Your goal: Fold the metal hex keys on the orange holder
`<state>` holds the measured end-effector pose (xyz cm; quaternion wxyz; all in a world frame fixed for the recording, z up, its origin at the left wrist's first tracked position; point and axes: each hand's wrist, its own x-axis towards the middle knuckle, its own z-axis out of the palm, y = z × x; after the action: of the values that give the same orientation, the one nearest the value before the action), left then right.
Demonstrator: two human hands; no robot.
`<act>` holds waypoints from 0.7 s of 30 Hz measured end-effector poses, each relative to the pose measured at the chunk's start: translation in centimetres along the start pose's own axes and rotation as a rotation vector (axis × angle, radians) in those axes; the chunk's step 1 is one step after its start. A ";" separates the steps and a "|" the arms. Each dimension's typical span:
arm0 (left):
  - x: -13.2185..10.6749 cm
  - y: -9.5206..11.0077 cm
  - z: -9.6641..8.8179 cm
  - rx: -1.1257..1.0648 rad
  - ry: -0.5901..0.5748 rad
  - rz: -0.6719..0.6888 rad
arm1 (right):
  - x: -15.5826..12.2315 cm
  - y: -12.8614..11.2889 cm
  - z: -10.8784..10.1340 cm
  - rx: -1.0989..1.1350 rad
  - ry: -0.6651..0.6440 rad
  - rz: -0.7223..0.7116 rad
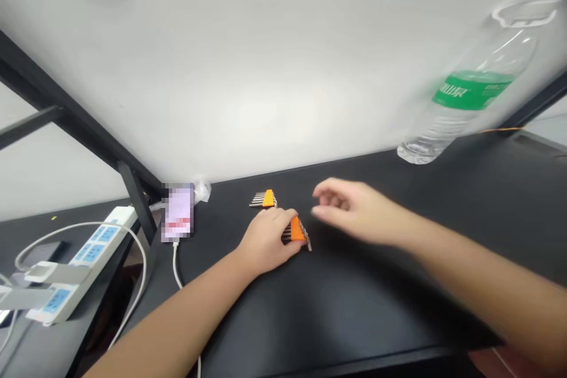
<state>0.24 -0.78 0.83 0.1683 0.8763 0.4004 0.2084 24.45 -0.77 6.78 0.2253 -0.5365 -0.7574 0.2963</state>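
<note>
Left hand point(266, 242) clamped on orange hex-key set point(297, 230) on black counter point(354, 307); right hand point(352, 209) open, empty, at 3 o'clock; second set point(266, 198) at 12 o'clock.

A slender, bare left hand point(268, 242) and a slightly blurred, bare right hand point(354, 209) are seen, with an uncovered left forearm point(177, 322) and an uncovered right forearm point(478, 271).
</note>
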 end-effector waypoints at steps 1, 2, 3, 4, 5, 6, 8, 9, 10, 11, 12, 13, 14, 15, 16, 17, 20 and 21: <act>0.0 0.0 0.0 -0.002 0.002 -0.003 | 0.3 -0.1 0.9 0.011 -0.050 -0.019; 0.0 0.0 0.0 -0.004 0.000 -0.006 | 0.5 -0.1 2.0 0.027 -0.095 -0.030; 0.0 0.0 0.1 -0.005 -0.003 -0.013 | 0.7 -0.1 3.1 0.050 -0.126 -0.031; 0.0 0.0 0.1 0.000 -0.007 -0.021 | 0.8 0.0 4.2 0.080 -0.141 -0.022; 0.0 0.0 0.1 0.009 -0.009 -0.029 | 0.8 0.1 5.0 0.112 -0.141 -0.006; 0.0 0.1 0.1 0.022 -0.002 -0.037 | 0.8 0.2 5.7 0.142 -0.148 0.005; 0.0 0.2 0.0 0.039 -0.001 -0.053 | 0.8 0.5 6.3 0.161 -0.149 0.018; 0.0 0.2 0.0 0.044 -0.009 -0.061 | 0.8 0.7 6.4 0.141 -0.150 0.018; 0.0 0.2 0.0 0.046 -0.021 -0.067 | 0.8 0.8 6.5 0.098 -0.143 0.013; 0.0 0.2 -0.1 0.045 -0.034 -0.072 | 0.8 0.9 6.5 0.036 -0.133 0.001; 0.0 0.3 -0.1 0.040 -0.044 -0.074 | 0.9 1.0 6.6 -0.036 -0.123 -0.019; 0.0 0.3 -0.2 0.032 -0.050 -0.074 | 1.0 1.2 6.6 -0.109 -0.116 -0.044; 0.1 0.3 -0.4 0.019 -0.046 -0.073 | 1.2 1.4 6.5 -0.176 -0.111 -0.070; 0.1 0.4 -0.6 0.002 -0.027 -0.070 | 1.3 1.6 6.4 -0.231 -0.107 -0.090; 0.1 0.4 -1.1 -0.018 0.007 -0.065 | 1.5 1.9 6.0 -0.275 -0.106 -0.099; 0.1 0.5 -1.6 -0.036 0.065 -0.059 | 1.7 2.4 5.4 -0.313 -0.105 -0.095; 0.1 0.8 -4.1 -0.052 0.283 -0.048 | 1.7 3.9 2.3 -0.408 -0.044 -0.032; 0.0 0.9 -4.9 0.010 0.293 -0.058 | 1.4 4.5 1.0 -0.421 0.008 -0.019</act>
<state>-1.58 -0.70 5.44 0.1095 0.8254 0.4468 0.3272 26.41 1.52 2.98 0.1141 -0.5656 -0.8068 0.1273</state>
